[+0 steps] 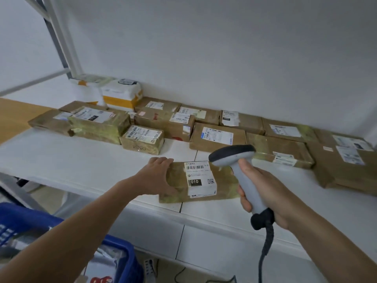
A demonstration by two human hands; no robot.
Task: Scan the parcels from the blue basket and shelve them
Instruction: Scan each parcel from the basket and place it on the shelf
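Note:
A brown taped parcel [224, 184] with a white "010" label lies flat near the front edge of the white shelf [81, 160]. My left hand [157, 176] grips its left end, fingers curled over the far edge. My right hand [263, 193] holds a grey barcode scanner [234, 156] by the handle; its dark head hangs just above the parcel's far right corner, and its black cable drops down. The blue basket [122, 260] sits at the bottom left below the shelf, with parcels partly visible inside.
Several brown boxes [216, 135] line the back of the shelf along the white wall, with white and yellow packages [120, 94] at the far left. A large brown box [346, 160] fills the right end. A metal shelf upright [61, 37] rises at left.

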